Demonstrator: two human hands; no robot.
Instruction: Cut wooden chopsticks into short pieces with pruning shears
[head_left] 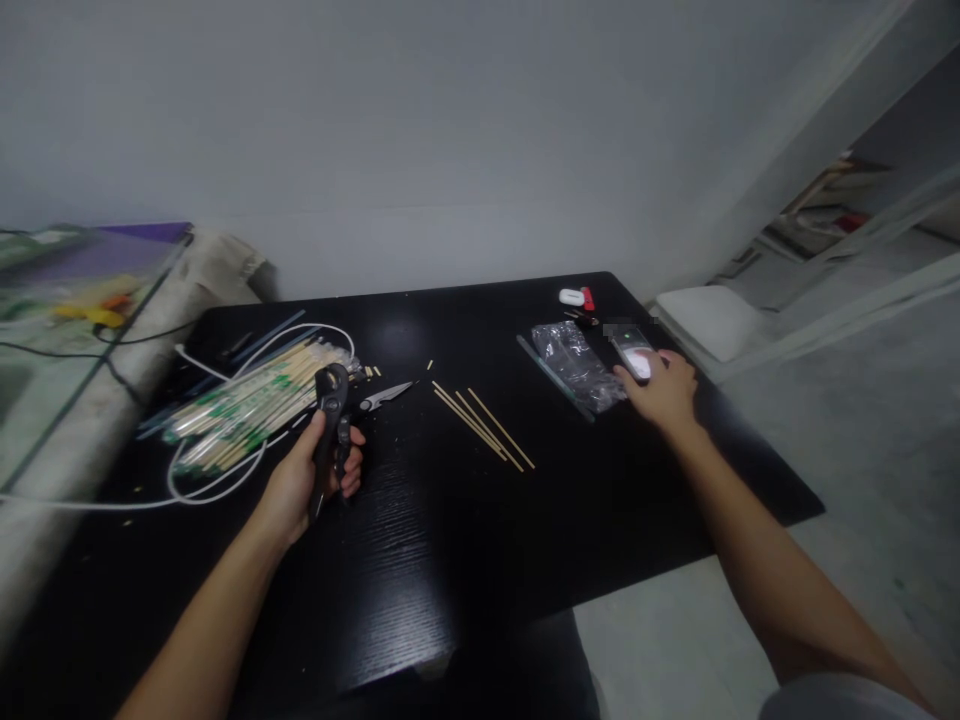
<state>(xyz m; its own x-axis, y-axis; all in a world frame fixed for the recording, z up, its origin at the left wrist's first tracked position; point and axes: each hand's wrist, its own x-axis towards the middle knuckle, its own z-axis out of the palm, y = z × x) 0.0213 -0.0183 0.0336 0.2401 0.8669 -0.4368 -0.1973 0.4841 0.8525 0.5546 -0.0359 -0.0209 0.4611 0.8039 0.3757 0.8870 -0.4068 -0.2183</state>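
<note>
Black table point(465, 560) stands by a grey wall point(450, 120). Your left hand point(296, 480) is closed around the black tool point(328, 420) on the left, long way near to far, head wallward. Your right hand point(669, 395) touches the slanting phone point(632, 352) on the right; I cannot tell if it grips.

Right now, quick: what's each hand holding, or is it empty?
Left hand: closed around a black tool.
Right hand: fingers on the phone; whether they grip it can't be told.

Four loose sticks point(487, 430), one phone point(631, 352) and one white case point(571, 297) show.
</note>
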